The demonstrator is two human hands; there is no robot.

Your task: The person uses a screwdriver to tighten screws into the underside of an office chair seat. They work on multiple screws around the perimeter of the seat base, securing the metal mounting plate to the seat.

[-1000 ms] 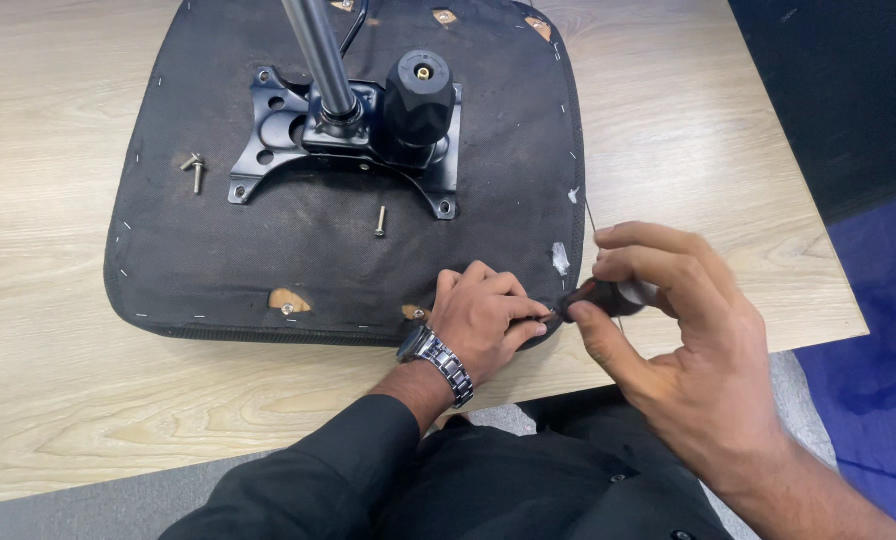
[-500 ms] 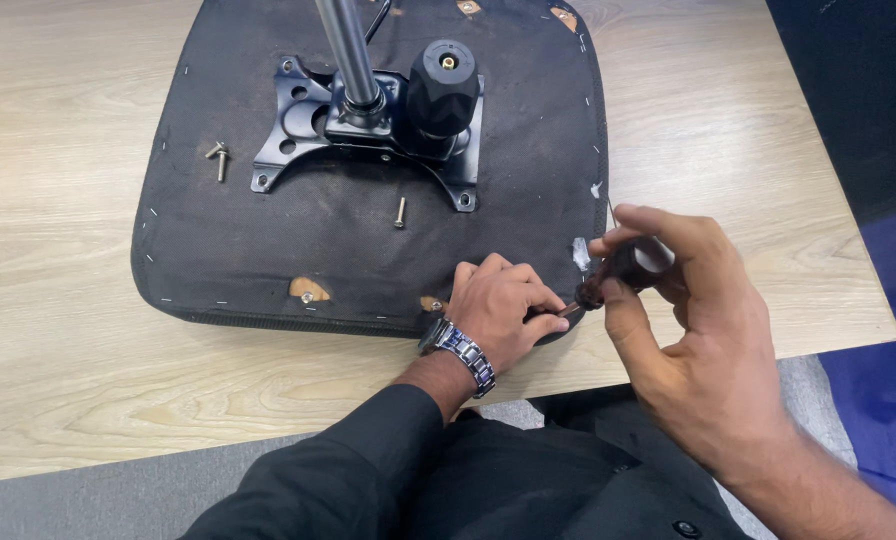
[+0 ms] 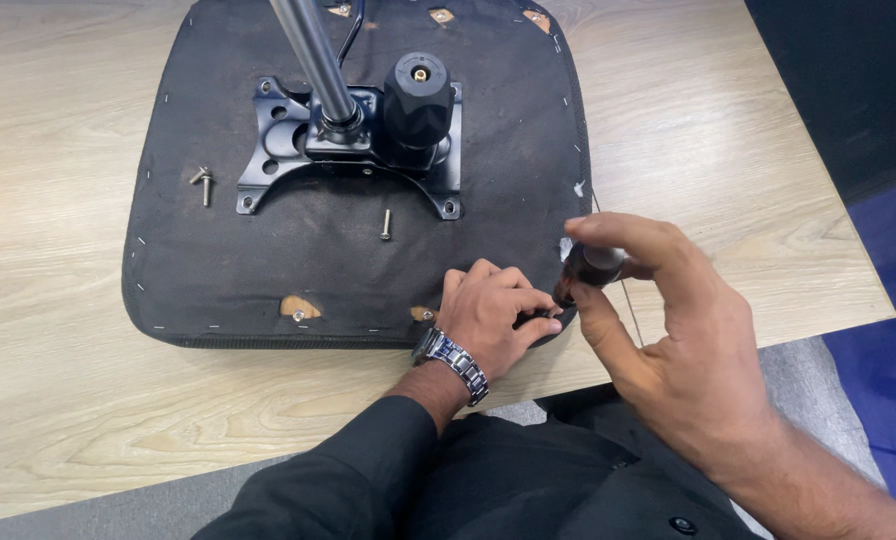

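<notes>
Both hands work at the near right corner of an upturned black chair seat (image 3: 268,260) lying on a wooden table (image 3: 68,400). The left hand (image 3: 493,315) is curled, fingertips pressed to the seat's edge. Just right of it, the right hand (image 3: 668,340) pinches a dark screwdriver handle (image 3: 588,268) between thumb and fingers; its long axis tilts down and left toward the left fingertips. Beyond the left hand lie a loose screw (image 3: 386,223) and the black mounting plate (image 3: 358,140).
</notes>
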